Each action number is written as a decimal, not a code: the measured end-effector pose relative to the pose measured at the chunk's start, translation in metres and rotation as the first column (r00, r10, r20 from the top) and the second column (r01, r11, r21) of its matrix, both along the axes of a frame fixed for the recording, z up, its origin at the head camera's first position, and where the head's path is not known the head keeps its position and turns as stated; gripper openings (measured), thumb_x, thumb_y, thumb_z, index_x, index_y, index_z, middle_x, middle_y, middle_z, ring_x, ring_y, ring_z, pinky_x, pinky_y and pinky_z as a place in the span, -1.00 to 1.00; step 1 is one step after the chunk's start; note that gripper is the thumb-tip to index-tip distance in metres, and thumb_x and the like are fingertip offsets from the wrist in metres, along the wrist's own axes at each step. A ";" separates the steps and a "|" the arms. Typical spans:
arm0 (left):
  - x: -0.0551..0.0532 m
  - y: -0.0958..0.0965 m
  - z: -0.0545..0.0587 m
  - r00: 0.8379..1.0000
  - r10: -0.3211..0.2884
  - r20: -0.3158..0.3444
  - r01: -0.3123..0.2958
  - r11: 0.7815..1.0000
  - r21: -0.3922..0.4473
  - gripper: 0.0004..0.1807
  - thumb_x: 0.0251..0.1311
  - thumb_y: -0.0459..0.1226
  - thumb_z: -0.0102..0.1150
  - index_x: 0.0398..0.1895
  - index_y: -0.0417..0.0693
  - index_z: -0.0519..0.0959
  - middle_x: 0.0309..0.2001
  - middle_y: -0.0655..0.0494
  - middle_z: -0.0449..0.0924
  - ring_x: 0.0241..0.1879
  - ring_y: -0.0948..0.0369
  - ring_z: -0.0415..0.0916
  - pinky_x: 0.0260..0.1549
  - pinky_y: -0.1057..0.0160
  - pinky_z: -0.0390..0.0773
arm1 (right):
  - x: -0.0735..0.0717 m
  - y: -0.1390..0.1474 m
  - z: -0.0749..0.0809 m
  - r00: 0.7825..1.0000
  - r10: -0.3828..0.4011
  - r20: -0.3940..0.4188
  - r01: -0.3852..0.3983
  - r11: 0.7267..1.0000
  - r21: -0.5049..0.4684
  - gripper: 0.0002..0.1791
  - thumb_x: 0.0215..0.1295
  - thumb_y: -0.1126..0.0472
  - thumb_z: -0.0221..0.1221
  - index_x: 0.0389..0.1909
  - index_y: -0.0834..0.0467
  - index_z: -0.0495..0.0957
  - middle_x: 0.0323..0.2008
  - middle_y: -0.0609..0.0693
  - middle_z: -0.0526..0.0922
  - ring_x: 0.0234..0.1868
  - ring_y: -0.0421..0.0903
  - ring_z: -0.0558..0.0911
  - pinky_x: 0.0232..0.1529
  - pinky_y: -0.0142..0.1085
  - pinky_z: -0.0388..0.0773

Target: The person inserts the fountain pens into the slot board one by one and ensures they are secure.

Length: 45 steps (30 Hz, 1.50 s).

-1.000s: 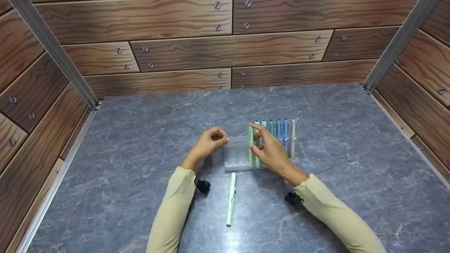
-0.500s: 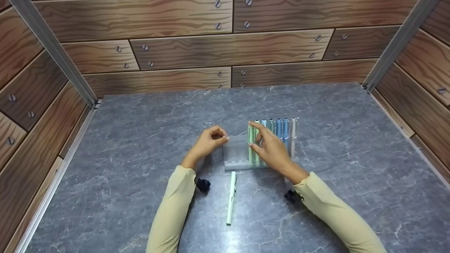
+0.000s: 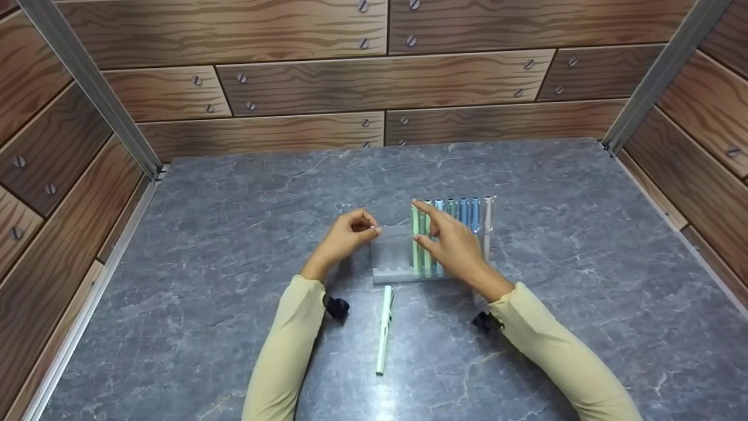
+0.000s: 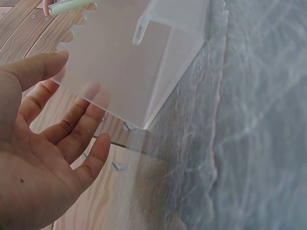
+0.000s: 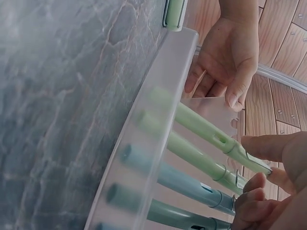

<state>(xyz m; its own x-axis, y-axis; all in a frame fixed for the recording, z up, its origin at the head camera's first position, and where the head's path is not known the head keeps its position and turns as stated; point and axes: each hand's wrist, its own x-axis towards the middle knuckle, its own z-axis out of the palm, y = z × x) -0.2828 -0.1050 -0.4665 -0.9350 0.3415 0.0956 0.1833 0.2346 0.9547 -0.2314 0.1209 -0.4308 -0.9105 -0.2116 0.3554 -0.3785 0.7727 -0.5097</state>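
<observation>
A frosted clear pen stand (image 3: 392,251) stands mid-table with several pens upright in a row. My left hand (image 3: 345,237) holds its upper left corner, thumb (image 4: 45,64) on the near face and fingers behind the panel. My right hand (image 3: 459,248) grips the leftmost pen in the row, a light green pen (image 5: 204,125), between thumb and index finger near its cap end; its lower end sits in the stand's trough (image 5: 165,72). A second green pen (image 5: 192,152) stands right beside it. A pale mint pen (image 3: 383,333) lies on the table in front of the stand.
Teal and blue pens (image 3: 464,213) and a grey pen (image 3: 488,228) fill the right part of the stand, partly hidden by my right hand. Wood-patterned walls (image 3: 292,88) with metal corner posts (image 3: 87,88) enclose the grey marbled table (image 3: 234,234).
The right hand and the light green pen have shifted very slightly up and left in the head view. My left hand, the stand and the lying mint pen stay in place.
</observation>
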 end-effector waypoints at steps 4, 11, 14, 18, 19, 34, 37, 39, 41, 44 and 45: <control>-0.001 0.000 0.000 1.000 0.003 0.000 -0.003 1.000 -0.001 -0.84 0.18 -0.33 0.27 -0.27 -0.24 0.52 -0.36 0.18 0.56 -0.41 0.34 0.44 -0.36 0.38 0.42 | -0.001 0.000 0.001 1.000 -0.004 0.013 0.004 1.000 0.004 -0.30 0.16 0.16 0.34 0.35 -0.09 0.35 -0.50 -0.05 0.48 -0.56 -0.18 0.34 -0.57 -0.32 0.27; -0.001 0.000 0.001 1.000 0.013 0.004 -0.013 1.000 -0.008 -0.81 0.17 -0.32 0.28 -0.25 -0.27 0.53 -0.34 0.16 0.57 -0.40 0.33 0.44 -0.36 0.38 0.42 | -0.002 -0.001 0.003 0.999 -0.026 0.022 0.026 1.000 0.018 -0.28 0.15 0.16 0.35 0.35 -0.12 0.34 -0.50 -0.04 0.49 -0.55 -0.17 0.36 -0.56 -0.33 0.29; -0.001 0.000 0.001 1.000 0.017 0.005 -0.017 1.000 -0.004 -0.84 0.17 -0.33 0.28 -0.29 -0.22 0.53 -0.37 0.19 0.55 -0.41 0.34 0.44 -0.36 0.39 0.42 | -0.002 -0.001 0.004 0.999 -0.035 0.033 0.034 0.999 0.024 -0.28 0.15 0.15 0.34 0.36 -0.13 0.33 -0.52 -0.03 0.48 -0.56 -0.17 0.35 -0.58 -0.32 0.28; 0.000 0.000 0.000 1.000 0.010 0.003 -0.010 1.000 0.005 -0.88 0.18 -0.33 0.26 -0.31 -0.17 0.52 -0.37 0.20 0.55 -0.39 0.33 0.45 -0.35 0.37 0.43 | -0.002 -0.002 0.005 0.997 -0.052 0.057 0.050 0.998 0.043 -0.27 0.16 0.14 0.34 0.37 -0.16 0.32 -0.55 -0.06 0.47 -0.60 -0.18 0.33 -0.61 -0.33 0.27; 0.001 0.000 0.000 1.000 0.008 0.002 -0.008 1.000 0.007 -0.89 0.18 -0.33 0.26 -0.31 -0.17 0.52 -0.36 0.19 0.56 -0.39 0.33 0.46 -0.34 0.36 0.43 | -0.003 -0.002 0.006 0.996 -0.057 0.062 0.054 0.997 0.049 -0.26 0.16 0.13 0.34 0.37 -0.16 0.31 -0.56 -0.07 0.47 -0.61 -0.18 0.33 -0.62 -0.34 0.27; 0.001 0.000 0.001 1.000 0.004 -0.009 -0.004 1.000 -0.001 -0.85 0.17 -0.32 0.28 -0.30 -0.21 0.52 -0.36 0.17 0.57 -0.39 0.34 0.47 -0.33 0.37 0.44 | -0.003 -0.003 0.008 0.994 -0.072 0.080 0.066 0.995 0.078 -0.24 0.15 0.13 0.34 0.39 -0.15 0.28 -0.55 -0.07 0.48 -0.62 -0.20 0.34 -0.64 -0.36 0.28; 0.000 -0.001 0.001 1.000 0.006 -0.006 -0.006 1.000 0.000 -0.84 0.17 -0.33 0.28 -0.28 -0.24 0.52 -0.36 0.19 0.56 -0.39 0.35 0.46 -0.33 0.38 0.43 | -0.003 -0.002 0.008 0.994 -0.068 0.081 0.063 0.996 0.065 -0.24 0.15 0.12 0.34 0.39 -0.13 0.28 -0.56 -0.08 0.48 -0.62 -0.20 0.33 -0.64 -0.36 0.27; 0.000 -0.001 0.000 1.000 0.003 -0.006 -0.003 1.000 0.002 -0.83 0.17 -0.34 0.27 -0.26 -0.27 0.52 -0.35 0.19 0.55 -0.39 0.35 0.45 -0.34 0.39 0.43 | -0.002 -0.002 0.008 0.994 -0.064 0.083 0.060 0.997 0.047 -0.23 0.14 0.12 0.35 0.39 -0.10 0.28 -0.56 -0.08 0.48 -0.62 -0.20 0.33 -0.63 -0.36 0.27; -0.001 -0.001 0.000 1.000 -0.006 -0.005 0.006 1.000 0.005 -0.81 0.18 -0.36 0.25 -0.24 -0.32 0.52 -0.35 0.19 0.54 -0.39 0.36 0.44 -0.34 0.40 0.42 | -0.001 -0.001 0.008 0.995 -0.058 0.079 0.056 0.998 0.030 -0.23 0.14 0.12 0.35 0.38 -0.06 0.29 -0.56 -0.08 0.47 -0.62 -0.20 0.32 -0.63 -0.36 0.27; 0.005 -0.002 0.010 1.000 -0.017 -0.007 0.017 1.000 0.002 -0.81 0.19 -0.39 0.23 -0.24 -0.38 0.50 -0.35 0.16 0.54 -0.39 0.36 0.43 -0.33 0.40 0.42 | 0.001 -0.001 0.008 0.997 -0.045 0.062 0.044 0.999 0.014 -0.24 0.12 0.13 0.36 0.37 -0.02 0.30 -0.56 -0.08 0.47 -0.61 -0.20 0.31 -0.61 -0.36 0.26; 0.009 -0.002 0.015 1.000 -0.020 -0.008 0.020 1.000 0.004 -0.82 0.19 -0.39 0.22 -0.25 -0.38 0.50 -0.36 0.15 0.55 -0.39 0.36 0.43 -0.33 0.40 0.42 | 0.002 -0.001 0.008 0.998 -0.041 0.056 0.041 0.999 0.010 -0.24 0.13 0.12 0.36 0.36 -0.01 0.31 -0.55 -0.08 0.47 -0.61 -0.20 0.31 -0.61 -0.35 0.25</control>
